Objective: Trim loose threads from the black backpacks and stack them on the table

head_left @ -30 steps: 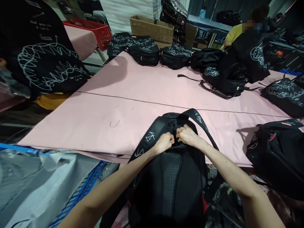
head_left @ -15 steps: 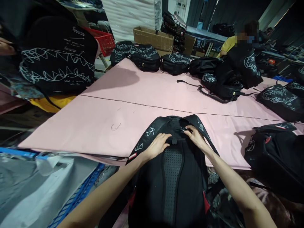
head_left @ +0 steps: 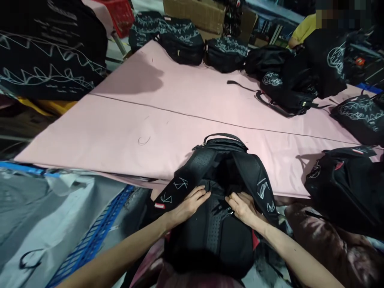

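A black backpack point(head_left: 195, 240) leans toward me at the table's front edge, its back panel and two shoulder straps facing up. White scribbled drawings mark the straps, and a top handle point(head_left: 225, 136) arches at the far end. My left hand point(head_left: 189, 204) is closed on the fabric beside the left strap, thumb hidden. Across from it, my right hand point(head_left: 243, 208) presses at the panel's upper edge, fingers curled. Small dark thread snips point(head_left: 225, 213) with a shiny part stick out from under that hand, their points over the mesh strip in the middle.
A pink-covered table point(head_left: 120, 140) spreads ahead. More black backpacks point(head_left: 183, 44) line its far side, and another backpack point(head_left: 342, 184) sits at right. A person in a yellow sleeve point(head_left: 303, 30) handles a bag. At lower left stands a blue crate point(head_left: 93, 236) with grey sheeting.
Both hands have come down nearer to me along the backpack. The backpack's top has tipped, so its handle now shows. The view has tilted downward.
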